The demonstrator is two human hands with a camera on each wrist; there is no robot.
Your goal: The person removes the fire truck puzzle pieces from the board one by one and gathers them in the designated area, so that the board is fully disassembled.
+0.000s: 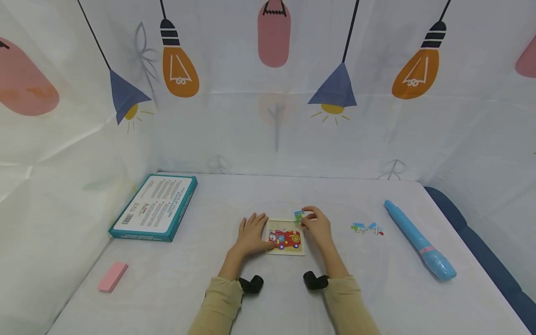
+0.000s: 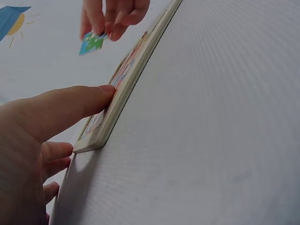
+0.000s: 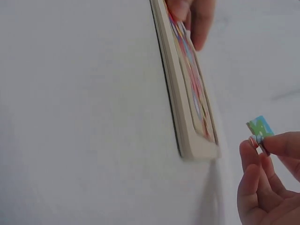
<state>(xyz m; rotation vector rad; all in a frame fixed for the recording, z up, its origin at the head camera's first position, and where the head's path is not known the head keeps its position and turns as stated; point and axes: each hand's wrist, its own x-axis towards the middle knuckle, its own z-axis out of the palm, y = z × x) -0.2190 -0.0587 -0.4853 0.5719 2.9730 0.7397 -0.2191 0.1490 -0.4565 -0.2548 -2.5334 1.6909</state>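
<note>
A small wooden puzzle board (image 1: 289,253) with a red fire truck picture lies on the table. My left hand (image 1: 250,237) is at its left side, fingers spread; in the left wrist view, the thumb (image 2: 93,97) rests on the board's edge and picture. Above the board's far right corner, my right hand (image 1: 318,225) pinches a blue and green puzzle piece (image 1: 298,216) between thumb and fingertips. The right wrist view shows that puzzle piece (image 3: 260,126) held clear of the board (image 3: 199,147). Several loose puzzle pieces (image 1: 367,228) lie right of the right hand.
A teal-edged box (image 1: 152,204) lies at the table's back left, with a pink block (image 1: 112,277) nearer the front. On the right lies a light blue, wand-shaped object (image 1: 418,239). Printed fabric walls (image 1: 234,121) stand behind and beside the table.
</note>
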